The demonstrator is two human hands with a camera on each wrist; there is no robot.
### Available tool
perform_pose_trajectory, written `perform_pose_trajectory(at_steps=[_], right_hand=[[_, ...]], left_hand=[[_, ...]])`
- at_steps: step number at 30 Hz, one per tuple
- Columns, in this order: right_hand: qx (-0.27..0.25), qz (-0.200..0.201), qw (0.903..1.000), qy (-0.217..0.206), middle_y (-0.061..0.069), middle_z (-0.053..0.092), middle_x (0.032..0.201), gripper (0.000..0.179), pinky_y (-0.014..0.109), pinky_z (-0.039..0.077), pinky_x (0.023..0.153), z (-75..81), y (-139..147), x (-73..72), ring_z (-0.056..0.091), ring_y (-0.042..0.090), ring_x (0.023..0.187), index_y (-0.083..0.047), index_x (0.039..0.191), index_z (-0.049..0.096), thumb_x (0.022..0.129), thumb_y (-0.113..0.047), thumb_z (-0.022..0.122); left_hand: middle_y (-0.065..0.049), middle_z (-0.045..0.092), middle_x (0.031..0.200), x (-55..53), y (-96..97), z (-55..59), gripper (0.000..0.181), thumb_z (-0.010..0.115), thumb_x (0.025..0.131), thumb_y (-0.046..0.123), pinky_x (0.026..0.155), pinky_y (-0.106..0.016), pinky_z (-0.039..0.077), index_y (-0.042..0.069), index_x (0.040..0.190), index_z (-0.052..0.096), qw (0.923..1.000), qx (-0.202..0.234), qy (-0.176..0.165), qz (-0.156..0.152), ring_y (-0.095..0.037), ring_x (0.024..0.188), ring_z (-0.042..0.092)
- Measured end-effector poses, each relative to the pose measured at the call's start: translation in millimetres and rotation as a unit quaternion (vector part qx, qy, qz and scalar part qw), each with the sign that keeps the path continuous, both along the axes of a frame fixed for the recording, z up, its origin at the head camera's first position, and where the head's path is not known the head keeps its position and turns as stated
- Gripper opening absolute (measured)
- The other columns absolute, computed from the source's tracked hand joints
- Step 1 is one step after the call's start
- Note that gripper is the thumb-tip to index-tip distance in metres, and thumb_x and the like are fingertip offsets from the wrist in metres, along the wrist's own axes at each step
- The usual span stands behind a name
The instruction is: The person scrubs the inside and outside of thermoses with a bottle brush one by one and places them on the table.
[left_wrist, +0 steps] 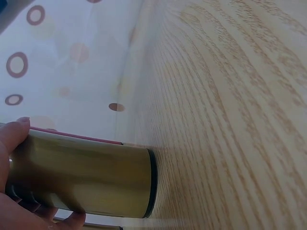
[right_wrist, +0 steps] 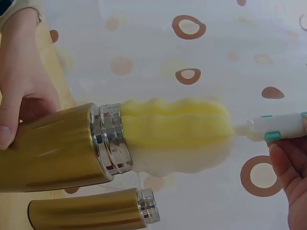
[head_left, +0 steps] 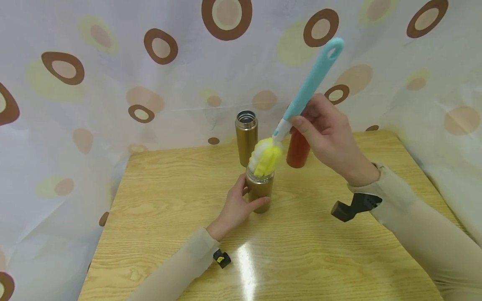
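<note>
My left hand [head_left: 235, 209] grips a gold metal bottle [head_left: 260, 195] that stands upright on the table, thumb on one side and fingers around the other. In my right hand [head_left: 329, 138] is a bottle brush [head_left: 306, 85], pinched near the white joint below its turquoise handle. The yellow and white sponge head [right_wrist: 175, 127] sits at the bottle's open mouth in the right wrist view, its tip inside the neck and most of it outside. The left wrist view shows the gold bottle's side [left_wrist: 96, 172] and dark base close up.
Behind the held bottle stands a second gold bottle [head_left: 247, 138], uncapped. A red bottle [head_left: 298, 150] is to its right, partly covered by my right hand. The wooden table [head_left: 169, 196] meets a patterned curtain [head_left: 180, 83] at the back.
</note>
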State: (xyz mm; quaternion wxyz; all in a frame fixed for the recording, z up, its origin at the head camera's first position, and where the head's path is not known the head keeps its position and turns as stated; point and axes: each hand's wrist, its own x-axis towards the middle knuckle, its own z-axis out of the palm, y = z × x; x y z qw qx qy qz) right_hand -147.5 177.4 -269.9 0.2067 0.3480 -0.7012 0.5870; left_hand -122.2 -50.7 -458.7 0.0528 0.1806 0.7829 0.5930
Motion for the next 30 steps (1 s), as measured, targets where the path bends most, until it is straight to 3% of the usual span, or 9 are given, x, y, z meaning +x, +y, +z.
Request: perform_pose_trajectory(at_steps=[5,14,20,27,30], right_hand=[[0.017,0.004,0.9998,0.000,0.008,0.071,0.095,0.032,0.025,0.059,0.077,0.5,0.0,-1.3,0.067,0.016,0.079,0.015,0.119,0.056,0.102,-0.010,0.067],[0.039,0.005,0.9992,-0.011,0.007,0.070,0.093,0.025,0.024,0.059,0.076,0.1,1.0,-2.4,0.067,0.014,0.078,0.015,0.116,0.056,0.100,-0.001,0.066],[0.052,0.001,0.9984,-0.022,0.005,0.070,0.094,0.021,0.024,0.059,0.077,1.5,0.0,-2.8,0.068,0.017,0.079,0.013,0.116,0.058,0.096,0.014,0.063],[0.079,0.000,0.9968,-0.013,0.009,0.069,0.100,0.022,0.027,0.060,0.079,1.2,-1.5,-4.2,0.070,0.019,0.083,0.010,0.119,0.060,0.101,-0.002,0.065],[0.083,0.001,0.9965,-0.011,0.009,0.068,0.102,0.021,0.026,0.059,0.080,1.2,-2.5,-4.3,0.070,0.018,0.085,0.010,0.120,0.060,0.100,0.004,0.063]], left_hand=[[-0.004,0.054,0.151,0.3,0.2,0.9,0.075,0.083,0.091,0.021,0.116,-0.047,0.042,0.011,0.153,0.042,1.0000,0.001,-0.002,-0.004,-0.023,0.138,0.052],[-0.004,0.053,0.152,0.2,0.0,0.7,0.075,0.082,0.092,0.023,0.117,-0.048,0.041,0.011,0.153,0.041,1.0000,-0.002,-0.006,-0.006,-0.023,0.140,0.051],[-0.004,0.052,0.153,1.3,-0.8,1.2,0.075,0.082,0.092,0.024,0.118,-0.048,0.040,0.012,0.154,0.041,0.9998,-0.007,-0.017,-0.003,-0.023,0.142,0.049],[-0.003,0.052,0.153,0.6,-0.6,0.2,0.075,0.082,0.092,0.023,0.117,-0.047,0.040,0.012,0.154,0.041,0.9998,-0.010,-0.014,-0.005,-0.021,0.142,0.049],[-0.004,0.052,0.153,0.3,-0.2,-0.1,0.076,0.082,0.092,0.022,0.118,-0.047,0.040,0.012,0.154,0.040,0.9999,-0.008,-0.012,-0.006,-0.022,0.142,0.049]])
